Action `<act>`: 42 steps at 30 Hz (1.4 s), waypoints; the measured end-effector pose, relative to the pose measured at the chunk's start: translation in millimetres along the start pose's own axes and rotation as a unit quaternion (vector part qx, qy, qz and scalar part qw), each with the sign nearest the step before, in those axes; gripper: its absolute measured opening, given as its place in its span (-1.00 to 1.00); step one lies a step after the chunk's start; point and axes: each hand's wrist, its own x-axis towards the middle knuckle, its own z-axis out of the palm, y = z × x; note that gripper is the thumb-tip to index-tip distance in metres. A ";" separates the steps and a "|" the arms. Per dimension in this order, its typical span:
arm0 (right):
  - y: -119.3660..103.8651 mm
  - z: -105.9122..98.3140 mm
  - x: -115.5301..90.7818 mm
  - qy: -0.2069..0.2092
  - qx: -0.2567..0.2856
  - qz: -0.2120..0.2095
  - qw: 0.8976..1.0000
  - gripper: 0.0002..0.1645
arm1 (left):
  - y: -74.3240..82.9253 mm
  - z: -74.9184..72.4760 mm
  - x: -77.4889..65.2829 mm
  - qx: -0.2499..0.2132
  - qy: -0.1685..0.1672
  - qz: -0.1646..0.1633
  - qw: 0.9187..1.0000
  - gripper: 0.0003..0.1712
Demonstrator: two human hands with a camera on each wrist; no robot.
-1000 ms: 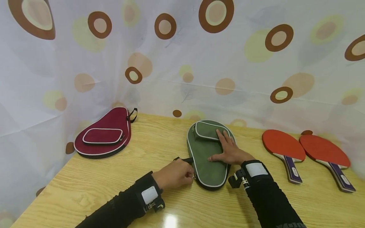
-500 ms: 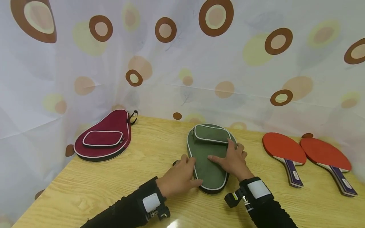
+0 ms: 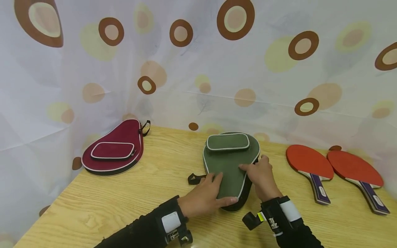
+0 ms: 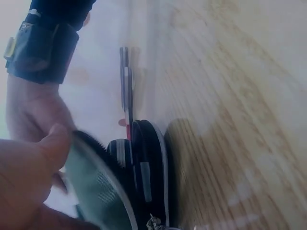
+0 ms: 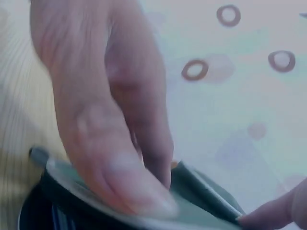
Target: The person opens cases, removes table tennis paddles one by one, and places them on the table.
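A green table tennis bat case (image 3: 229, 165) with white piping lies on the table, its small pocket (image 3: 227, 141) towards the back. My left hand (image 3: 201, 197) rests on its lower left part, fingers spread on the cover and thumb along the lower edge. At the right edge my right hand (image 3: 263, 177) pinches the raised cover, thumb on top and fingers at the side. The left wrist view shows the case unzipped at this end, with a zipper pull (image 4: 153, 222) near the opening and a dark interior between cover and base.
A maroon bat case (image 3: 113, 150) lies at the back left. Two red bats (image 3: 309, 160) with purple handles lie side by side on the right. A patterned curtain (image 3: 192, 62) hangs behind the wooden table (image 3: 124, 203).
My left hand has left the zipper side and moved right onto the cover. My right hand has shifted from the cover's top to its right edge, which is now raised.
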 end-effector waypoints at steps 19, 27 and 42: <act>-12.3 50.8 -16.8 -0.071 -0.186 -0.237 0.951 -0.49 | -19.7 -37.9 -18.8 -0.129 0.271 0.034 0.953 0.13; 15.6 35.8 -7.1 0.018 -0.321 -0.187 0.928 -0.34 | -37.9 -46.1 -22.5 -0.066 0.302 0.019 0.951 -0.10; 21.9 34.9 -0.2 -0.034 -0.383 -0.159 0.909 -0.31 | -53.2 -66.0 -5.4 0.306 0.210 -0.078 0.925 -0.03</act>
